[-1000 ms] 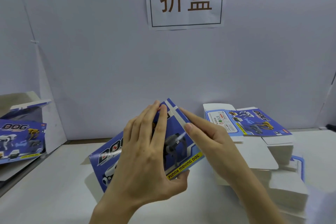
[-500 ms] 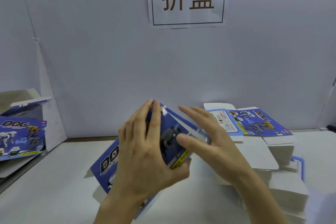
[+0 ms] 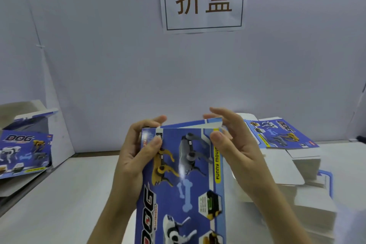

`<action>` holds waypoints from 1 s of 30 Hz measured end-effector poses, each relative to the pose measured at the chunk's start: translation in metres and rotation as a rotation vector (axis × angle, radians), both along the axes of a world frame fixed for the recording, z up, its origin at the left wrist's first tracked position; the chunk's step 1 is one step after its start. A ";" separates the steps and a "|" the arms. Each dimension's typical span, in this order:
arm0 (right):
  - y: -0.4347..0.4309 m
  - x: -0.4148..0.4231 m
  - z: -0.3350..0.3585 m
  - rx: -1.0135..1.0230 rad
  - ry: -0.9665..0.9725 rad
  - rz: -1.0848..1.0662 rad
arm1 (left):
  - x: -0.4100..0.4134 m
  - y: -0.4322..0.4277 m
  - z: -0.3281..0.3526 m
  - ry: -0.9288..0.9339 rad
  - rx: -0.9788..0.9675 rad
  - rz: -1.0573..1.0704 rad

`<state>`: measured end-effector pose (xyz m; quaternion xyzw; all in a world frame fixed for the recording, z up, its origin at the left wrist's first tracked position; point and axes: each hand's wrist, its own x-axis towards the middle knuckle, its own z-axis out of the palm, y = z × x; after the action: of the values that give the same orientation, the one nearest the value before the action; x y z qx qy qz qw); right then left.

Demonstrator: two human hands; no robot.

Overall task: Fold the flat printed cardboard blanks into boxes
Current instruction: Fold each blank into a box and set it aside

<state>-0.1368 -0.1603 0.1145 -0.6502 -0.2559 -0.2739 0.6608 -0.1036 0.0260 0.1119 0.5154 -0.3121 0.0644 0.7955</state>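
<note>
Cardboard corners pinched: L hand [image 3: 134, 156] thumb in front, fingers behind; R hand [image 3: 237, 150] same, fingers over top flap [image 3: 200, 124]. DOG box blank [image 3: 184, 184], tilted sideways 1 s ago, now upright btwn hands above table [image 3: 59, 194], print facing cam – flap closing looks next. Flat blank stack [image 3: 297, 174] at right

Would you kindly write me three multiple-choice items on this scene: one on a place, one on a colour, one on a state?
1. Where is the stack of blanks from the box? A) left B) right C) on top
2. What colour are the characters on the sign? A) brown B) green C) blue
3. What does the left hand do? A) hangs idle B) pinches the box's corner C) points up
Answers: 1 B, it lies beyond the right hand; 2 A, brown strokes on white; 3 B, its thumb clamps the corner.
</note>
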 end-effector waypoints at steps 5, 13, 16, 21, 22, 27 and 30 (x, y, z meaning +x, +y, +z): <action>0.001 -0.002 0.001 0.018 -0.043 -0.026 | -0.001 -0.003 0.003 0.022 -0.006 0.056; 0.007 -0.003 0.001 0.038 -0.062 -0.099 | -0.004 -0.012 0.002 0.008 0.007 0.204; 0.009 -0.001 -0.001 0.036 -0.076 -0.126 | -0.006 -0.012 0.004 -0.022 0.024 0.240; 0.008 -0.001 0.000 0.027 -0.062 -0.150 | -0.008 -0.014 0.003 -0.042 0.006 0.250; 0.007 -0.001 0.000 0.033 -0.058 -0.152 | -0.008 -0.015 0.003 -0.037 0.010 0.246; 0.010 -0.002 0.000 0.051 -0.068 -0.150 | -0.007 -0.014 0.004 -0.006 -0.010 0.261; 0.010 -0.003 0.001 0.038 -0.057 -0.143 | -0.006 -0.013 0.004 -0.014 0.002 0.263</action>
<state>-0.1394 -0.1499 0.1157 -0.6460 -0.2226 -0.3436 0.6443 -0.1096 0.0133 0.1161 0.5522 -0.2478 0.1713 0.7774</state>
